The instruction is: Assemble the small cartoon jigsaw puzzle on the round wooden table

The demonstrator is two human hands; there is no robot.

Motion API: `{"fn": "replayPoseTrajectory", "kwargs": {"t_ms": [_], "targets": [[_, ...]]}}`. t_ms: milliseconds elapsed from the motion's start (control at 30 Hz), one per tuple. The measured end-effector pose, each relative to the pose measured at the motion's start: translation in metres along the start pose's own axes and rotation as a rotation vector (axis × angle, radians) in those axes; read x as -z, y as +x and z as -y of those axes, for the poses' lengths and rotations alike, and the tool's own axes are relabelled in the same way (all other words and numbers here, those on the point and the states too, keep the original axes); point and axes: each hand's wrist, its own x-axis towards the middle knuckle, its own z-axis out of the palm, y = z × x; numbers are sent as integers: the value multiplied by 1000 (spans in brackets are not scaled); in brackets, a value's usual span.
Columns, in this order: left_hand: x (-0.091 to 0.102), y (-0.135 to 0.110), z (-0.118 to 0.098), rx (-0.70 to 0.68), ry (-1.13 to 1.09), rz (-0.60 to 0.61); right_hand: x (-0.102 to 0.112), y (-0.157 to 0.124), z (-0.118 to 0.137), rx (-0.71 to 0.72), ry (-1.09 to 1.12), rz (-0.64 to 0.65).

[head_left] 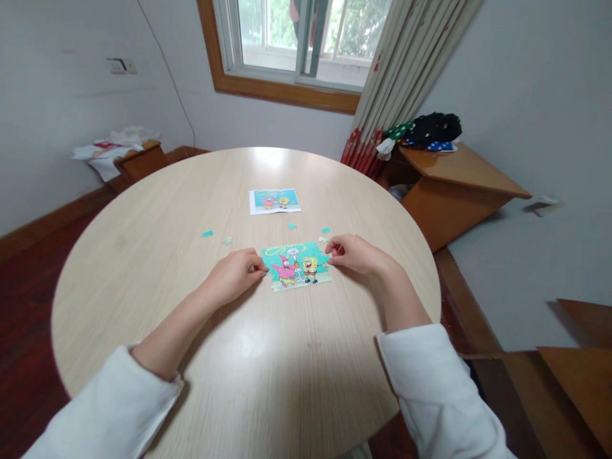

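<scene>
A mostly assembled jigsaw puzzle (299, 268) lies on the round table, showing a pink starfish, a yellow sponge and a pale figure on turquoise. Its left and right edges are uneven. My left hand (236, 274) has thumb and fingers closed at the puzzle's left edge. At the right edge, my right hand (358, 254) pinches with thumb and index finger; the exact contact is too small to make out. Loose pieces lie beyond: a turquoise piece (207, 234), a pale piece (228, 240), a turquoise piece (292, 226), and others near my right hand.
Farther back on the table (143, 255) lies a printed reference picture (275, 201). A window (296, 38) and curtain (406, 57) are behind. Wooden furniture (463, 185) with cloths on it stands at the right, and another cloth-covered piece (138, 162) at the left.
</scene>
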Motion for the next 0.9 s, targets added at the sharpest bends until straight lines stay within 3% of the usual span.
{"fn": "replayPoseTrajectory", "kwargs": {"t_ms": [467, 900], "targets": [[5, -8, -12, -44, 127, 77, -3, -2, 4, -4, -107, -10], [4, -9, -12, -32, 108, 77, -5, 4, 1, -71, 78, -27]]}}
